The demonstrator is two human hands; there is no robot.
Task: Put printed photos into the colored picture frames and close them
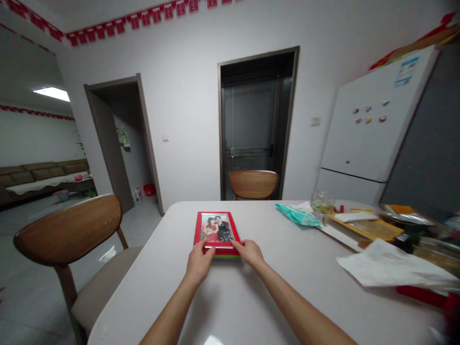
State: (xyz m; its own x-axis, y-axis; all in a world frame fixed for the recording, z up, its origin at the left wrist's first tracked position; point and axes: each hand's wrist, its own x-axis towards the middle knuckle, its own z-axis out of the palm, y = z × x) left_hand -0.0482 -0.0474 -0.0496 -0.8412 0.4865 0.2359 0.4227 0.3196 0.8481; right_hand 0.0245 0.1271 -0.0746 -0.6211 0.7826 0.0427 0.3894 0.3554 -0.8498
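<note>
A red picture frame (235, 225) with a photo of two people in it lies face up over the white table (172, 282). Under its near edge shows a green and yellow layer; I cannot tell whether that is a second frame or a box. My left hand (200, 261) grips the near left corner, thumb on top and fingers down the side. At the near right corner my right hand (251, 252) holds it the same way. Both hands' lower fingers are partly hidden.
To the right are a teal wipes packet (298, 215), a glass jar (322, 202), a yellow envelope (381, 229) and white paper (398, 263). Wooden chairs stand at the left (72, 230) and far side (253, 184). Beyond the right side is a white fridge (359, 139).
</note>
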